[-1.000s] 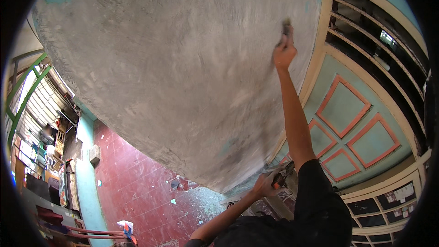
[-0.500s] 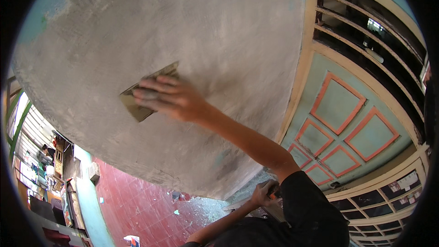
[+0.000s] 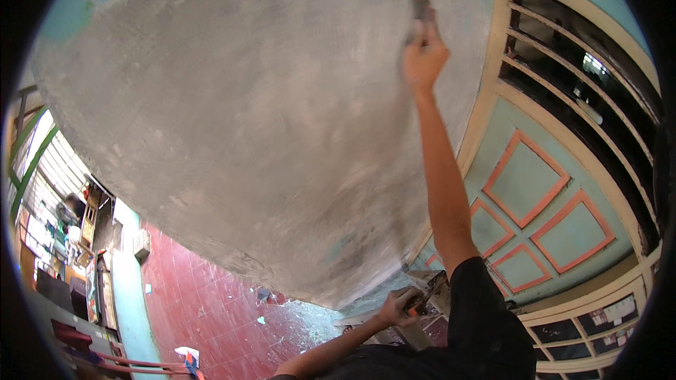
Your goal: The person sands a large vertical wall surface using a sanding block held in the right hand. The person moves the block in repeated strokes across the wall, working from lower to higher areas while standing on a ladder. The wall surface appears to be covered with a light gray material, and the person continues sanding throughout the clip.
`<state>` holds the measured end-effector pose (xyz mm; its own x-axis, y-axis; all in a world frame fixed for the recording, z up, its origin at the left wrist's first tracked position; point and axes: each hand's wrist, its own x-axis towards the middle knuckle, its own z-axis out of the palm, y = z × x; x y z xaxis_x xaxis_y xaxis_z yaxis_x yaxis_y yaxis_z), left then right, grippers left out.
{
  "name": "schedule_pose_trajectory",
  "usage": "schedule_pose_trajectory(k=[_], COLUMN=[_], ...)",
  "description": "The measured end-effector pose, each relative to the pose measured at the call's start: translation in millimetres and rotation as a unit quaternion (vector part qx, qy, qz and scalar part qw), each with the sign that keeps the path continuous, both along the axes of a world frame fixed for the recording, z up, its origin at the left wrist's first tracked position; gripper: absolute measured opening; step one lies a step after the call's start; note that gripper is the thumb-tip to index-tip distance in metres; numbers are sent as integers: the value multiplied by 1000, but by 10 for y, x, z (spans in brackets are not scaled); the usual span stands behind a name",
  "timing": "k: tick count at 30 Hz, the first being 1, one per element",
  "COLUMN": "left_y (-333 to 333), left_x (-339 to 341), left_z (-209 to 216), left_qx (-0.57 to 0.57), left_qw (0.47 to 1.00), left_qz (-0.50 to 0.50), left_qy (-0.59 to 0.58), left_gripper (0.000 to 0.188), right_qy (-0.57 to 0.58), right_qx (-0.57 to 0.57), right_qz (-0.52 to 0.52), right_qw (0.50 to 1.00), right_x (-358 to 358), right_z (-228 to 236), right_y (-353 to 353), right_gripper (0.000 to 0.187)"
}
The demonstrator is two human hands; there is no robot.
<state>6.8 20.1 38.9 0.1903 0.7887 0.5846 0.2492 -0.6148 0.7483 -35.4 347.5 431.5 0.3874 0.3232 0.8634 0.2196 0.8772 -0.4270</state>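
The right hand [image 3: 426, 62], up at 1 o'clock, has its fingers [image 3: 418, 32] closed on a dark, blurred hand tool [image 3: 420, 3] that juts from them toward 12 o'clock, its long axis roughly following the forearm [image 3: 442, 162], over the grey wall [image 3: 246, 98]. The left hand [image 3: 396, 309], at 5 o'clock, is well farther from that tool, curled round a dark-and-orange object [image 3: 413, 311].

My right hand [image 3: 426, 63], sweeping the middle left of the grey plastered wall [image 3: 246, 98] half a second ago, now reaches high on its right side, arm stretched nearly straight upward; the flat rectangular hand tool [image 3: 420, 1], broad face visible then, shows narrow and motion-blurred beyond my fingertips.
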Motion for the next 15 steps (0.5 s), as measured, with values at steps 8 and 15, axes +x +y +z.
schedule_pose_trajectory(k=[8,15], left_y=[-48,-99], left_x=[14,12], left_z=[111,172], left_qx=[-56,-64], left_qw=[998,997], left_qz=[25,28], left_qy=[21,-14], left_gripper=[47,49], right_qy=[-293,-263], right_qx=[380,360], right_qz=[242,113], right_qw=[843,888], right_x=[-1554,-783], right_z=[-215,277], right_y=[-1993,-943], right_gripper=[59,57])
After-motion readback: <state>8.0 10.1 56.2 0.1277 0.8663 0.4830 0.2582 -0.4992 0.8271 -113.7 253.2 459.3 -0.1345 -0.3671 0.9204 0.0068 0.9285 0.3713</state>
